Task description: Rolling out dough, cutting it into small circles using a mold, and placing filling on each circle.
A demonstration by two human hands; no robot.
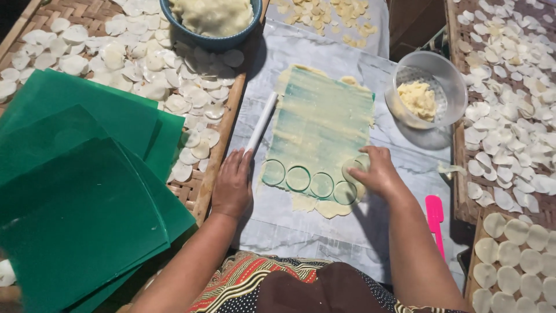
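A thin sheet of pale dough lies on a green plastic sheet (321,116) on the marble-patterned work surface (324,226). Several round discs (297,178) are cut along its near edge. My right hand (375,171) presses a round cutter (353,168) into the dough at the near right corner. My left hand (233,184) rests flat on the surface by the sheet's left edge, its fingertips touching the end of a white rolling pin (262,120).
A stack of green plastic sheets (81,191) lies left on a woven tray (200,197) of dough discs. A blue bowl of dough (211,23) stands at the top, a clear bowl with dough scraps (428,87) right, a pink spatula (434,217) beside more disc trays (509,127).
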